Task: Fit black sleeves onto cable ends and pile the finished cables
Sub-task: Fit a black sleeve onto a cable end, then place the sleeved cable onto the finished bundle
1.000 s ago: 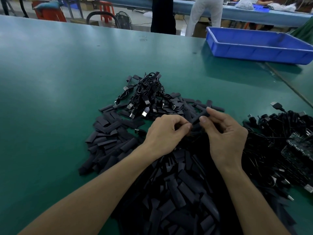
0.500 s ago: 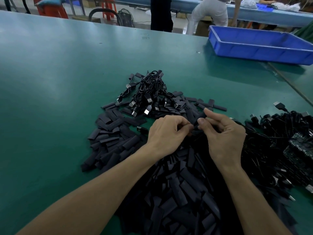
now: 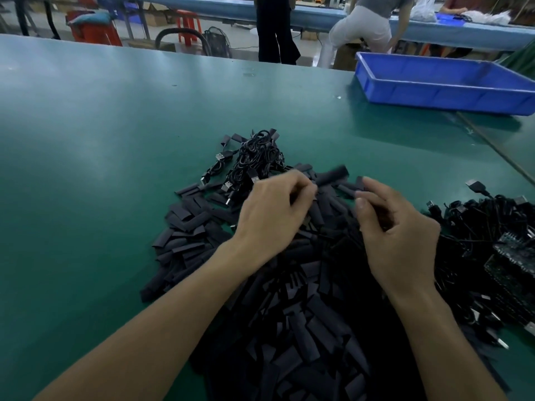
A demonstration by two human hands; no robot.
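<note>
Pinching one black sleeve (image 3: 333,175) above the loose heap

Curled at the centre of the frame, the left hand (image 3: 270,217) grips that sleeve between thumb and fingertips. The sleeve sticks out toward the upper right, raised off the pile and blurred. Just to its right, the right hand (image 3: 401,237) has its fingers curled inward with the thumb near the forefinger. A small dark piece sits at its fingertips, but I cannot tell whether the hand grips it.

Under both wrists, a wide heap of loose sleeves (image 3: 289,319) spreads across the green surface (image 3: 86,146), filling the lower centre. Just above the left hand lies a bundle of cables (image 3: 256,157), metal plugs showing at its left edge. A bigger tangle of cables (image 3: 489,224) occupies the right edge. A blue tray (image 3: 434,92) rests in the upper right, well apart from the hands.
</note>
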